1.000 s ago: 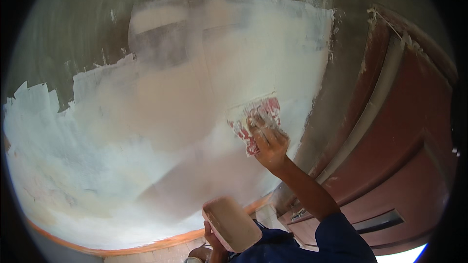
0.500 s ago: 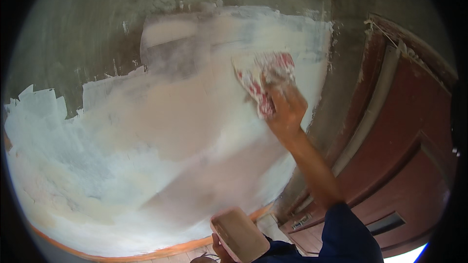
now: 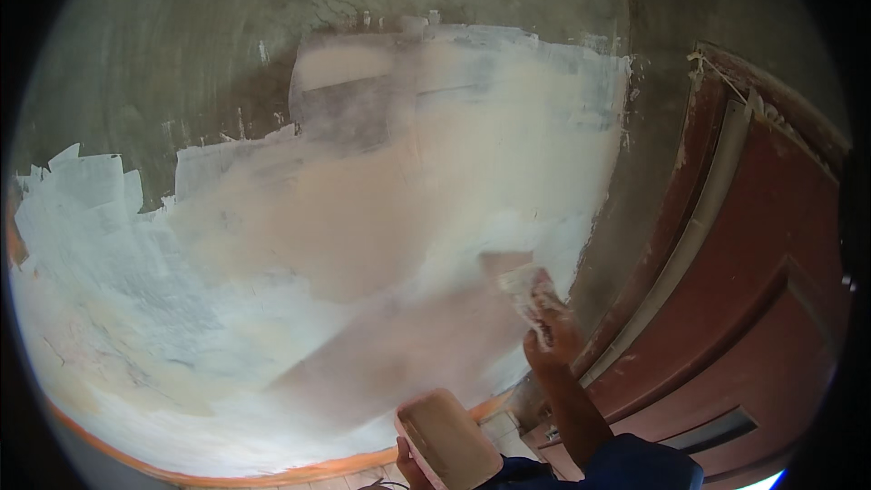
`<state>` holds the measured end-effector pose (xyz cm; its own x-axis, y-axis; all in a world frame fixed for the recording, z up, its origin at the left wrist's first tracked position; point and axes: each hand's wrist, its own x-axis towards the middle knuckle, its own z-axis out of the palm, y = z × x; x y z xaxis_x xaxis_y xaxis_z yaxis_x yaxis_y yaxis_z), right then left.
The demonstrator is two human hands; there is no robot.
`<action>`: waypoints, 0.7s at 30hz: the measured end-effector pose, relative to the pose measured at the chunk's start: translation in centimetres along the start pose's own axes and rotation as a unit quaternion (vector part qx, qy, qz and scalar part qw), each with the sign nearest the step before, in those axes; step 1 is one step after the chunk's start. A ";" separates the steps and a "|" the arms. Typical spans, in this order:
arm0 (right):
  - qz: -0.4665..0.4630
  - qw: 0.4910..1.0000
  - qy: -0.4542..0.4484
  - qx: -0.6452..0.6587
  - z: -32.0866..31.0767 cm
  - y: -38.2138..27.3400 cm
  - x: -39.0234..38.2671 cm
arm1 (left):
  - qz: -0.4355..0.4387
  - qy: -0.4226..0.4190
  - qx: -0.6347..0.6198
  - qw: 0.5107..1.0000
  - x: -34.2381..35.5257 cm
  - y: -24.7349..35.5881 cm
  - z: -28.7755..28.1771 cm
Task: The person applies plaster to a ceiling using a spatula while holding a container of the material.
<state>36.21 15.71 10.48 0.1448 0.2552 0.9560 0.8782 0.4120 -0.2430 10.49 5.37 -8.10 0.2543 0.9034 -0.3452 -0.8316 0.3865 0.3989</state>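
Note:
My right hand (image 3: 558, 340) is closed around a wide putty knife (image 3: 524, 287), its red surface smeared with white putty. The blade is near or against the lower right of the coated wall patch (image 3: 363, 209); motion blur hides whether it touches. Low in the head view, my left hand (image 3: 410, 465) grips the side of a shallow rectangular pan (image 3: 406, 412), pale pink and brownish inside. Only a few fingers of that hand show. White and beige putty covers the patch unevenly, with ragged upper edges.
Bare grey plaster (image 3: 181, 36) surrounds the patch above and at the right. A dark red door (image 3: 771, 245) with its worn frame (image 3: 667, 218) stands close to my right arm. An orange strip (image 3: 299, 472) runs along the wall's foot, beside floor tiles (image 3: 340, 483).
My right hand has swept the putty knife down the wall from the upper right, turning it as it moved. The pan stays nearly still in my left hand. The view has shifted slightly.

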 end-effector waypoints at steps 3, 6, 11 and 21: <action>-0.018 0.994 0.087 -0.057 -0.4 1.0 3.5 | 0.003 -0.015 -0.012 1.000 0.1 0.0 1.1; -0.108 0.975 0.174 -0.081 1.8 3.1 8.6 | 0.003 -0.018 -0.016 1.000 0.1 -0.3 1.0; -0.163 0.976 0.137 -0.047 4.0 3.4 8.2 | 0.012 -0.014 -0.024 1.000 0.0 0.2 0.7; -0.055 0.998 0.013 0.036 2.2 1.5 -0.3 | 0.020 -0.014 -0.024 0.999 0.3 0.5 0.7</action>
<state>36.50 18.20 9.45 0.0622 0.1827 0.9812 0.8549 0.4975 -0.1469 10.45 5.97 -7.42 0.2343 0.9231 -0.3050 -0.8639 0.3415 0.3701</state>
